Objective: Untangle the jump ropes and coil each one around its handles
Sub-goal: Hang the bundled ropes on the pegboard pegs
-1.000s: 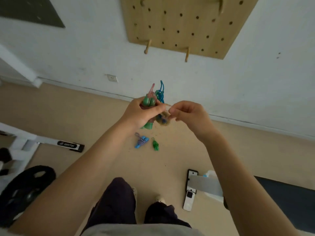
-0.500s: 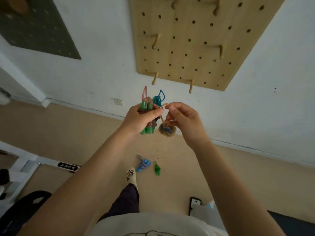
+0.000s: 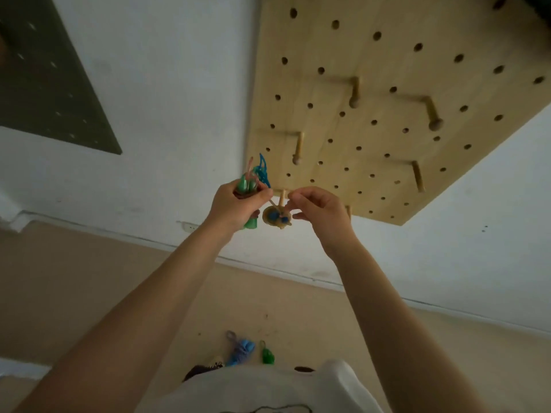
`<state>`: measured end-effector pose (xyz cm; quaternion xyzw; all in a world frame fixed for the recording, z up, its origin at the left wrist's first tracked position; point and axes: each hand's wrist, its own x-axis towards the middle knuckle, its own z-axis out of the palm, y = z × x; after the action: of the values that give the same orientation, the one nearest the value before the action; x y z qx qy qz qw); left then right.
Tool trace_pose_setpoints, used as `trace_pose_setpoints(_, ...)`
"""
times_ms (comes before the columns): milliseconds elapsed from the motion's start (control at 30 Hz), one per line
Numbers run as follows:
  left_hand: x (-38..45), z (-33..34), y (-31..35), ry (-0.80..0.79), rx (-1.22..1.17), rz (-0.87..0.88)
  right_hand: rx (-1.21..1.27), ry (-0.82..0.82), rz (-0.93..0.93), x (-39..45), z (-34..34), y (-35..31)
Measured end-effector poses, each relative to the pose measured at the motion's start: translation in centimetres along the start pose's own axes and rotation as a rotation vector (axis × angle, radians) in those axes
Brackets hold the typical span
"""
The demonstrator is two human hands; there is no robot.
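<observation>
Item: jump ropes, part sorted, held up before a wall.

Left hand (image 3: 235,204): fingers curled round a bundle of green handles (image 3: 247,186), long axis near upright, one green end showing below the fist. Blue cord (image 3: 264,171) and a pinkish loop stand out above the knuckles.

Right hand (image 3: 319,210): thumb and forefinger pinch a thin tan cord (image 3: 272,202); the other fingers are loosely curled. The cord runs the short gap between the two hands, slanting down toward a small tan coil with blue parts inside (image 3: 276,218), which hangs just below and between them.

Governing relation: the coil lies below the fingertips, nearer the right hand, and a wooden peg (image 3: 281,198) juts just behind it. Judged: the right hand must lead the tan cord, the left only steadying.

Surface: none under the work; all is held in the air. On the tan floor (image 3: 89,293) below lie a wound blue rope (image 3: 241,350) and a small green piece (image 3: 267,356), side by side, well apart from the hands.

Room: white wall (image 3: 179,99); pale wooden pegboard (image 3: 387,84) with several pegs at upper right; dark panel (image 3: 44,79) at upper left.
</observation>
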<state>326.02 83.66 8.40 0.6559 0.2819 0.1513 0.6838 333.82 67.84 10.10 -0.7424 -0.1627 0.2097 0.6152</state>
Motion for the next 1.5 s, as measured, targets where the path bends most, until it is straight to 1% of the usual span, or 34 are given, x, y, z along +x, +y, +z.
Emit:
trace_pose_setpoints(267,7.8,2.1,0.7,-0.033,-0.023,-0.022,-0.065,0.198,0.029,7.6,0.3,0.3)
trace_pose_setpoints(467,11.5,4.3,0.7,-0.001,0.012,-0.052,-0.053,0.213,0.069,11.8,-0.6,0.8)
trace_pose_setpoints(733,15.2,8.2,0.2,0.111,0.037,-0.108,0.029,0.132,0.082,17.4,-3.2,2.2)
trace_pose_setpoints(900,16.2,10.0,0.2,0.201,0.049,-0.106,0.115,-0.016,0.12,19.6,-4.5,3.0)
trace_pose_setpoints(1033,15.3,9.4,-0.5,0.223,-0.015,-0.156,0.092,-0.111,0.162,20.4,-5.0,3.9)
trace_pose_setpoints(1067,14.9,8.9,-0.7,0.216,-0.031,-0.16,0.084,-0.107,0.164,20.5,-5.2,4.1)
trace_pose_setpoints(1133,13.8,7.7,-0.9,0.187,-0.061,-0.136,0.052,-0.05,0.138,20.5,-5.5,4.1)
trace_pose_setpoints(1200,12.8,6.6,-0.6,0.122,-0.097,-0.086,0.023,0.005,0.085,20.5,-5.8,3.4)
trace_pose_setpoints(1233,12.3,6.2,-0.3,0.075,-0.112,-0.059,0.025,-0.003,0.062,20.4,-5.7,2.9)
trace_pose_setpoints(1300,11.7,5.6,0.3,-0.039,-0.127,-0.015,0.024,-0.083,0.049,20.2,-5.1,1.6)
trace_pose_setpoints(1400,11.1,5.2,1.1,-0.19,-0.109,-0.006,-0.012,-0.22,0.109,19.5,-3.8,0.0)
trace_pose_setpoints(1500,11.0,4.8,1.4,-0.308,-0.051,-0.008,-0.055,-0.26,0.137,19.3,-2.9,-0.1)
